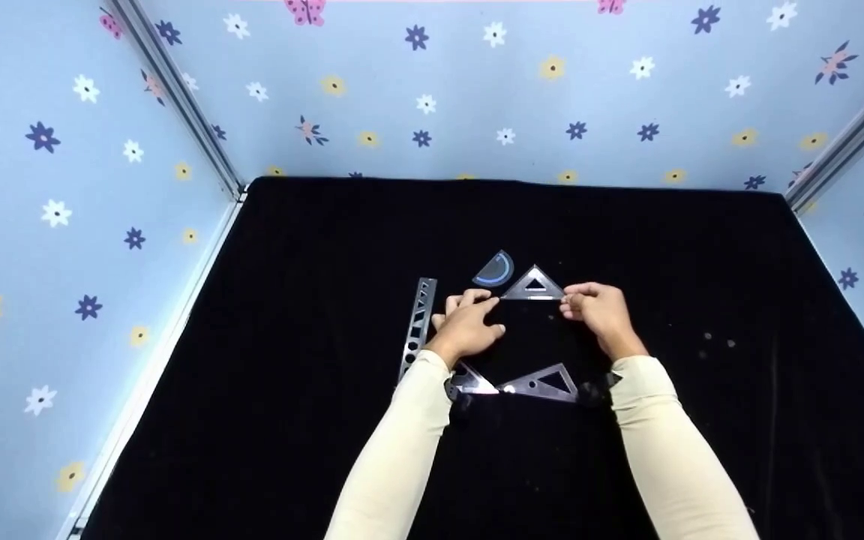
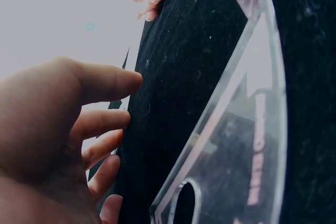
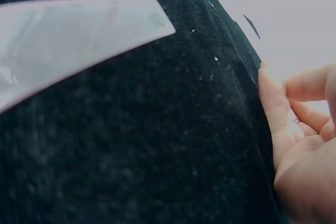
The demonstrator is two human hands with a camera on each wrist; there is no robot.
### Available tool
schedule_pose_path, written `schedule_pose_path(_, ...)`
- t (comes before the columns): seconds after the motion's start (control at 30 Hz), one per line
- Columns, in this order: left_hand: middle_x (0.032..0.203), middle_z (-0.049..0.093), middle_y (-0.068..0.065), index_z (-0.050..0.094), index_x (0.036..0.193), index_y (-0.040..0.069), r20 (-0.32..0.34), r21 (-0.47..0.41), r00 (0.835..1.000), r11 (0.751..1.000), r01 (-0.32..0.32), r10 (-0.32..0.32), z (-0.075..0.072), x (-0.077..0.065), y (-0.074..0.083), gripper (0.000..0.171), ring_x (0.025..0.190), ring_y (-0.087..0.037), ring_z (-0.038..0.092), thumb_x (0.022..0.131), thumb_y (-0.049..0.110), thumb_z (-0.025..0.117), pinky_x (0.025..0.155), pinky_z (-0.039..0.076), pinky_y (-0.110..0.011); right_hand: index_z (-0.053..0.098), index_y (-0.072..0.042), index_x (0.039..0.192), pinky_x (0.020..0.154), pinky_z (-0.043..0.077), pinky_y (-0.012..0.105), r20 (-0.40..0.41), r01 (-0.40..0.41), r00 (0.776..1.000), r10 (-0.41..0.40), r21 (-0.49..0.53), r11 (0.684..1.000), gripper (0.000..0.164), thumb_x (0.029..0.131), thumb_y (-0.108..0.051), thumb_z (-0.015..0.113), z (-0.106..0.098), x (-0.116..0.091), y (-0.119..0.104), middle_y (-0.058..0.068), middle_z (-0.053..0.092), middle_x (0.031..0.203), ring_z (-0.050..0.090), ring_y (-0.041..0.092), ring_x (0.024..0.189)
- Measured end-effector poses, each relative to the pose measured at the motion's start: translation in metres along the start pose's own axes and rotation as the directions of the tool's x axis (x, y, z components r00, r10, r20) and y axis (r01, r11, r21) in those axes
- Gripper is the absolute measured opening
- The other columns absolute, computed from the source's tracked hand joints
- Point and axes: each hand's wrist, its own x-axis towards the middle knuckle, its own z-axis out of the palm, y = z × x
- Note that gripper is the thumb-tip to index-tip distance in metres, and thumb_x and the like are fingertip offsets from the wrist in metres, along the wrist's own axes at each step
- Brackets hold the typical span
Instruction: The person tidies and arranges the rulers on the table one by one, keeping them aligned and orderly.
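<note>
Black cloth lies beneath us, a small clear set square between our two hands.

Nearest us, a part-hidden set square and a purple-tinted set square lie almost tip to tip, with a stencil ruler to their left. Beyond, our right hand pinches the clear set square's right corner; our left hand, fingers loosely spread, reaches its left corner, though we cannot tell if it presses. We judge it light, stiff, slick and brittle, best taken by edges or corners. Its apex points away from us, its long side running left to right. Farther lies a protractor, then the flowered wall.
</note>
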Motion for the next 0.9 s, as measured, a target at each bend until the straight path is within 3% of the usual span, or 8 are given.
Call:
schedule_pose_path(0.53,0.154,0.038,0.007,0.052,0.148,0.022,0.0,-0.025,1.0,1.0,0.014,-0.014,0.0016,0.0,0.0023,0.056,0.135,-0.023,0.029,0.094,0.036,0.063,0.097,0.027,-0.049,0.056,0.021,0.117,0.07,0.058,0.024,0.009,-0.006,1.0,0.006,0.048,0.999,0.026,0.094,0.009,0.053,-0.0025,0.0003,0.0017,0.008,0.07,0.079,0.069,0.011,0.067)
schedule_pose_path(0.9,0.158,0.035,0.003,0.047,0.151,0.026,0.03,-0.088,0.999,0.996,0.023,-0.02,-0.0064,0.002,0.0051,0.057,0.137,-0.026,0.03,0.096,0.037,0.059,0.101,0.025,-0.06,0.056,0.019,0.117,0.069,0.058,0.025,0.051,-0.037,0.998,0.031,0.118,0.992,0.027,0.092,0.009,0.052,-0.0064,-0.0005,-0.0028,0.01,0.069,0.081,0.068,0.014,0.069)
